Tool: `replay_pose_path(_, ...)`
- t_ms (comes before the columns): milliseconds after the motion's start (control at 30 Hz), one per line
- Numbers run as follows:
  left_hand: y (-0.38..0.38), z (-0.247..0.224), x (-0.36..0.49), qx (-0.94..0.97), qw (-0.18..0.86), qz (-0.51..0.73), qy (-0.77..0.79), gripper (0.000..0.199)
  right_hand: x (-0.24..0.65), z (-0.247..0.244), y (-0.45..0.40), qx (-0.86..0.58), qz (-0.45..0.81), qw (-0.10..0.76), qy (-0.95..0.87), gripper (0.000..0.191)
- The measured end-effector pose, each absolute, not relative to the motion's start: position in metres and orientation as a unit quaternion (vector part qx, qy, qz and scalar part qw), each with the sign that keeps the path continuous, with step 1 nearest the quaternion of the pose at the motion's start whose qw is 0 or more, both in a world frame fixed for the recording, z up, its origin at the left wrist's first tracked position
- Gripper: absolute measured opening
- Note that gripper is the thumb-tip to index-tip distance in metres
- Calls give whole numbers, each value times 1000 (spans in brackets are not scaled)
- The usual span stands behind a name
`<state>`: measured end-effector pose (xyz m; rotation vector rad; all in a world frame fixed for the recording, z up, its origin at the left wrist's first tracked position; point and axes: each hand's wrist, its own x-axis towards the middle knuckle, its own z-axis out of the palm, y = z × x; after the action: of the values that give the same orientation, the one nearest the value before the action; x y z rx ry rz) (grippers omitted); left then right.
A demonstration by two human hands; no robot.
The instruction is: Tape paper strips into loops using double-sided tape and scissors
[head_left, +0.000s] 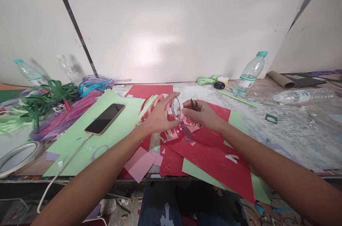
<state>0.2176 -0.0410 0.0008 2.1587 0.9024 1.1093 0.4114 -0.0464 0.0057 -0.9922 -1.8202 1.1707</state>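
Note:
My left hand (160, 115) is curved around a small roll of tape (181, 104), thumb below and fingers above. Facing it, my right hand (204, 115) has its thumb and forefinger closed at the roll's right rim. A pair of dark scissors (196, 105) sticks up from that same hand, its handles hidden by the fingers. Behind my left wrist lies a bundle of pink and pale green paper strips (148, 106). Beneath both hands are red paper sheets (208, 147) with pink scraps (140, 163) on them.
A phone (105, 119) on a charging cable rests on light green paper (66, 144) to the left. Green paper loops (60, 90) and a large tape roll (18, 158) sit farther left. Water bottles (249, 74) stand near white boards (171, 26); another bottle (301, 96) lies right.

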Motion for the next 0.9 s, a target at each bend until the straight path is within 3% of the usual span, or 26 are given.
replay_pose_path(133, -37, -2, 217, 808, 198, 424, 358, 68, 412, 4, -45, -405, 395, 364, -740, 28)
replay_pose_path(233, -33, -4, 216, 781, 185, 451, 390, 44, 413, 4, -44, -447, 282, 344, -776, 28)
replay_pose_path(333, -30, -3, 216, 745, 247, 467, 407, 25, 414, 4, -41, -466, 201, 351, -787, 30)
replay_pose_path(467, -30, 0, 217, 749, 364, 409, 373, 25, 417, 3, -36, -459, 159, 380, -787, 30)
replay_pose_path(600, -30, 2, 217, 748, 417, 374, 357, 31, 419, 4, -36, -448, 231, 392, -770, 32)
replay_pose_path(767, -31, -3, 218, 759, 385, 375, 368, 32, 414, 6, -40, -430, 424, 417, -679, 44)
replay_pose_path(900, -32, -9, 221, 785, 374, 327, 370, 36, 410, 4, -40, -438, 426, 426, -667, 44)
